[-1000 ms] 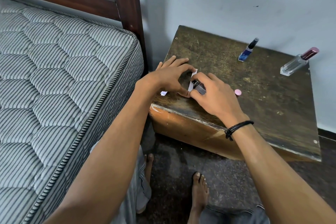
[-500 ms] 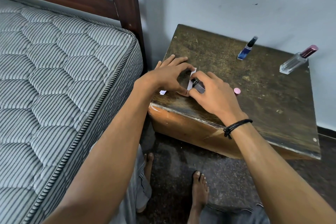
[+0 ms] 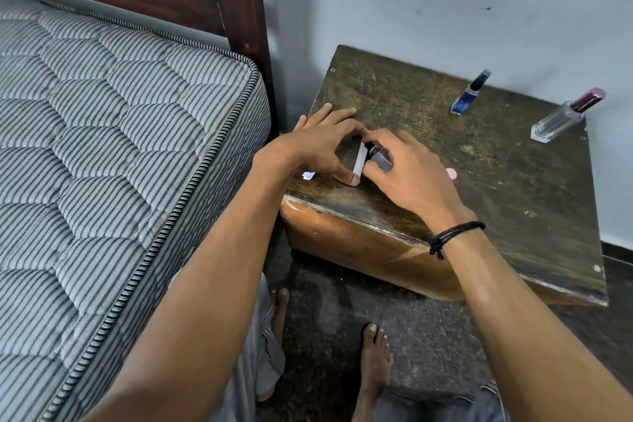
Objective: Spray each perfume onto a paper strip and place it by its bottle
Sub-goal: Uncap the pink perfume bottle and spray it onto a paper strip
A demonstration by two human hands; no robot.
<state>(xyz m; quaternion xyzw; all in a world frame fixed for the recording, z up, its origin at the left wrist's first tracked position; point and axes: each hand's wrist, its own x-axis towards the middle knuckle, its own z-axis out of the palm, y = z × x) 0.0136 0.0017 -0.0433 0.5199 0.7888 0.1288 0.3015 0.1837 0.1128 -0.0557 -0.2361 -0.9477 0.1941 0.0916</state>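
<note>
a: where's the grey bottle?
b: nine o'clock on the table, tilted; a white paper strip stands just at its nine.
a: the others?
b: blue bottle standing at twelve, clear bottle, maroon cap, at two.

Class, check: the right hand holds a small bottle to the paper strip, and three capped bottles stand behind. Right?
No, two: the head view shows only the blue bottle and the clear bottle behind. The right hand holds the small bottle to the paper strip.
</note>
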